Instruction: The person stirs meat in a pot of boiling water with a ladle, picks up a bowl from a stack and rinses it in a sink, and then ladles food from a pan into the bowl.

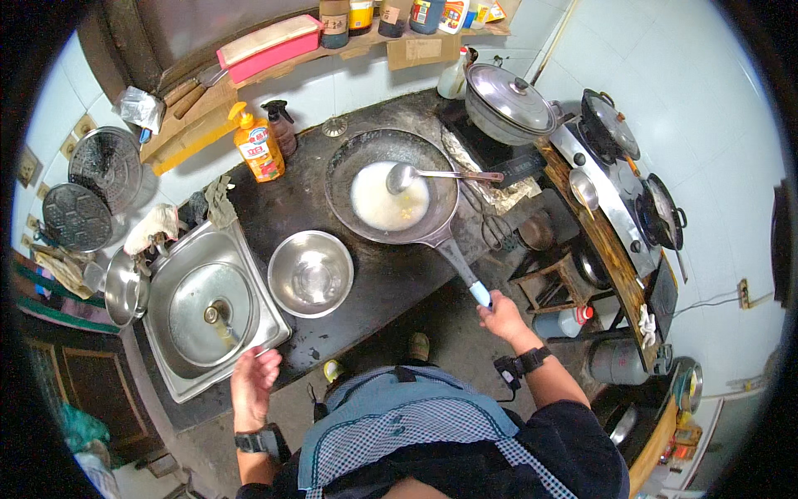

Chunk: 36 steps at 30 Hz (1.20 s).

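My right hand (500, 314) is closed around the light-blue end of the handle of a wok (450, 218). Whitish liquid (383, 203) with small yellow bits lies in the wok, and a metal ladle (402, 178) rests in it, its handle across the wok's right rim. My left hand (254, 377), fingers loosely curled, is at the near corner of the stainless steel sink (274, 321); whether it touches the rim I cannot tell. Between sink and wok stands a steel bowl (310, 273). In the sink is a round, clear-looking basin or water surface, over the drain.
An orange pump bottle (259, 146) and a spray bottle (282, 128) stand behind the bowl. A lidded pot (511, 103) stands beyond the wok. To the right are a gas stove (586, 165) with pans and a gas cylinder (623, 362). A pink box (274, 47) lies on the shelf.
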Each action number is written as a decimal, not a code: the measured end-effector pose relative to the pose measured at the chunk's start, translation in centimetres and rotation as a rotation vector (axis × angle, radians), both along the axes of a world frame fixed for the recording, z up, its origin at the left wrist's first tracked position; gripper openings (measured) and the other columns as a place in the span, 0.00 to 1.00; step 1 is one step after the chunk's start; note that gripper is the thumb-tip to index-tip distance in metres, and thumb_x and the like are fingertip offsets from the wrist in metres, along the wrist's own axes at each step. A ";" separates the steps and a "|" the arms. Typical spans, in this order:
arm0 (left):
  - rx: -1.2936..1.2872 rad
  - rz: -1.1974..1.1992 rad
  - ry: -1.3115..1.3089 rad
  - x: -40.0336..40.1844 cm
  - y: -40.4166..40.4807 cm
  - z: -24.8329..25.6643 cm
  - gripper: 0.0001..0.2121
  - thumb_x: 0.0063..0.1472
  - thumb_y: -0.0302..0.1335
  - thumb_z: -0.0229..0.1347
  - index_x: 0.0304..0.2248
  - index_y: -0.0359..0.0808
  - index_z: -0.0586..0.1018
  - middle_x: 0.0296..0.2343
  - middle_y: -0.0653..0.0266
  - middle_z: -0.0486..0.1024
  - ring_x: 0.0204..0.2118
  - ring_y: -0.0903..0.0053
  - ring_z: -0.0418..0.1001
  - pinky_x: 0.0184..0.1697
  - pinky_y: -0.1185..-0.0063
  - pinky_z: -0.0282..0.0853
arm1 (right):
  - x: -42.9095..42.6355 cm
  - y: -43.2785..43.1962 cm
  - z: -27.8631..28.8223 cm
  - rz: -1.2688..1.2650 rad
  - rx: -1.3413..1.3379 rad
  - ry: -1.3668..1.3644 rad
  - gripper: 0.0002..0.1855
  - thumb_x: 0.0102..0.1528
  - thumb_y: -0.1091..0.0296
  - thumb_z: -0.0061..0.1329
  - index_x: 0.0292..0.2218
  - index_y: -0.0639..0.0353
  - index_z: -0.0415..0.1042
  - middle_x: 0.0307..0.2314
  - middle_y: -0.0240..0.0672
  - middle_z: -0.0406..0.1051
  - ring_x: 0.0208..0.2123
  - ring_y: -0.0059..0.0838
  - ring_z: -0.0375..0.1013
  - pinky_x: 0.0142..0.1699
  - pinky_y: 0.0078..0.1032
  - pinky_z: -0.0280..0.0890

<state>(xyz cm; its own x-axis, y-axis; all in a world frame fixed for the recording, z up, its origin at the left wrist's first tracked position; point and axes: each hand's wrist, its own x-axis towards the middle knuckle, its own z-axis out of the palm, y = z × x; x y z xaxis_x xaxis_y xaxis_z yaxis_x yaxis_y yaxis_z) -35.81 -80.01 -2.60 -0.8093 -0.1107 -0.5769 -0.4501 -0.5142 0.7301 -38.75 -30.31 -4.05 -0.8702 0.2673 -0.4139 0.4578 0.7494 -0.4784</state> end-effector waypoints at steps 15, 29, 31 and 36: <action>-0.039 -0.806 -0.109 -10.0 30.2 -2.0 0.18 0.61 0.38 0.48 0.46 0.36 0.65 0.39 0.62 0.71 0.40 0.78 0.69 0.42 0.81 0.64 | -3.8 5.1 0.3 0.507 -0.246 -0.138 0.24 0.49 0.46 0.49 0.25 0.64 0.66 0.21 0.49 0.70 0.25 0.47 0.71 0.30 0.37 0.64; 0.004 -0.358 -0.211 -5.3 13.9 -3.8 0.24 0.59 0.49 0.45 0.42 0.33 0.67 0.34 0.57 0.73 0.37 0.72 0.73 0.39 0.77 0.67 | -10.6 9.1 2.7 0.477 0.251 0.645 0.19 0.49 0.62 0.50 0.37 0.68 0.65 0.32 0.51 0.66 0.34 0.50 0.66 0.37 0.37 0.63; -0.066 -0.270 -0.241 -4.5 12.5 -3.6 0.28 0.59 0.50 0.44 0.44 0.30 0.65 0.36 0.53 0.73 0.38 0.69 0.73 0.39 0.76 0.67 | -13.8 8.9 3.2 0.503 0.336 0.722 0.22 0.47 0.65 0.50 0.40 0.70 0.63 0.31 0.52 0.66 0.35 0.51 0.66 0.38 0.37 0.63; -0.143 0.050 -0.162 -4.5 11.7 -3.8 0.29 0.60 0.42 0.47 0.54 0.34 0.52 0.40 0.47 0.68 0.35 0.70 0.73 0.33 0.77 0.69 | -21.4 8.7 1.7 0.495 0.574 0.736 0.31 0.45 0.64 0.52 0.49 0.67 0.57 0.43 0.51 0.62 0.51 0.49 0.57 0.50 0.43 0.56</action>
<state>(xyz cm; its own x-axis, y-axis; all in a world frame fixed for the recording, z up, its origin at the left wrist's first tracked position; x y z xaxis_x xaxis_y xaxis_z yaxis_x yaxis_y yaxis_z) -40.30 -68.34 -6.42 -0.6986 -0.2389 -0.6745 -0.5439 -0.4352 0.7175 -60.15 -21.60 -2.37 -0.9207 -0.1975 0.3367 -0.2198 0.9751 -0.0289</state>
